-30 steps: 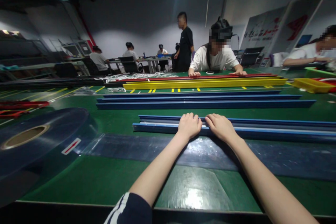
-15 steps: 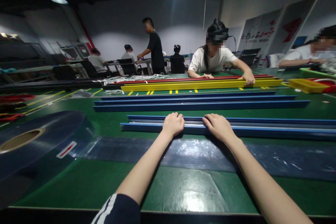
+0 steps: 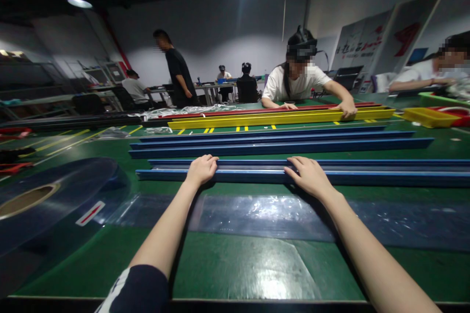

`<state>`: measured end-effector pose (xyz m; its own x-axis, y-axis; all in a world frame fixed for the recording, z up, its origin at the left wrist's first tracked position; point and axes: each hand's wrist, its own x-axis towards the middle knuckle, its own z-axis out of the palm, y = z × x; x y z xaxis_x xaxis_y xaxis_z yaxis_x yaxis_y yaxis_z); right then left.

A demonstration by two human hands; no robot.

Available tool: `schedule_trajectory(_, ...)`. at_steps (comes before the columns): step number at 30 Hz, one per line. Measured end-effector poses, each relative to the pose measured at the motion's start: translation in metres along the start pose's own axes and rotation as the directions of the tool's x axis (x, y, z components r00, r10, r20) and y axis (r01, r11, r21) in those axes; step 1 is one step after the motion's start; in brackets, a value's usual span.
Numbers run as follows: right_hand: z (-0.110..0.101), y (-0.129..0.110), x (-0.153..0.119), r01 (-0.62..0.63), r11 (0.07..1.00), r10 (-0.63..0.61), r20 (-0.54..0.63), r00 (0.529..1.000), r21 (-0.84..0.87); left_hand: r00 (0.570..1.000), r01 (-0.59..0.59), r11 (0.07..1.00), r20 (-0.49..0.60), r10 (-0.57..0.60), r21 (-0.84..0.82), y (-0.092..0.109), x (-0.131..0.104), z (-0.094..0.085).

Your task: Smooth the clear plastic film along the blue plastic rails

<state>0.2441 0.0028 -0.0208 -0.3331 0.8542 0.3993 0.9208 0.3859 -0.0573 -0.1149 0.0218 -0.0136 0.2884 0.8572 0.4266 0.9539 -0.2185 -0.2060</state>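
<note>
A long blue channel strip (image 3: 249, 176) with two raised edges and a groove lies across the green table in front of me. My left hand (image 3: 201, 170) is closed over it near its left end, fingers curled across the far edge. Farther right, my right hand (image 3: 308, 175) grips the same strip from above, thumb apart from the fingers; its fingertips are partly hidden in the groove. Between the strip and me runs a band of clear plastic film (image 3: 264, 215), flat on the table and passing under both forearms. It leads from a large film roll (image 3: 73, 181) on the left.
More blue strips (image 3: 279, 145) lie just beyond mine. Behind them, a co-worker (image 3: 297, 83) in a white shirt touches a yellow strip (image 3: 257, 120). A yellow tray (image 3: 429, 118) stands at the right. A person in black (image 3: 179, 76) stands in the background.
The blue strip has slid left along with my left hand. My right hand has stayed almost in place. In the background, the person in black has moved left.
</note>
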Motion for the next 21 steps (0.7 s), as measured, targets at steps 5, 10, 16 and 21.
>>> schedule_trajectory(5, 0.003, 0.012, -0.004, -0.033, 0.998, 0.033, 0.008, 0.999, -0.047, 1.000, 0.021, 1.000, -0.003, -0.021, 0.016, -0.027, -0.004, 0.008)
schedule_trajectory(10, 0.005, 0.023, -0.005, -0.053, 0.997, 0.054, 0.018, 0.998, -0.053, 1.000, -0.007, 1.000, 0.007, 0.007, 0.024, -0.034, -0.007, 0.011)
schedule_trajectory(16, 0.009, 0.024, 0.001, -0.007, 0.995, 0.010, 0.028, 1.000, -0.100, 0.998, -0.053, 0.998, 0.016, 0.053, 0.044, -0.028, -0.008, 0.008)
schedule_trajectory(21, 0.010, 0.025, 0.012, 0.004, 0.993, 0.006, 0.079, 0.997, -0.121, 0.999, -0.007, 0.999, -0.034, 0.008, 0.035, -0.003, -0.002, 0.004)
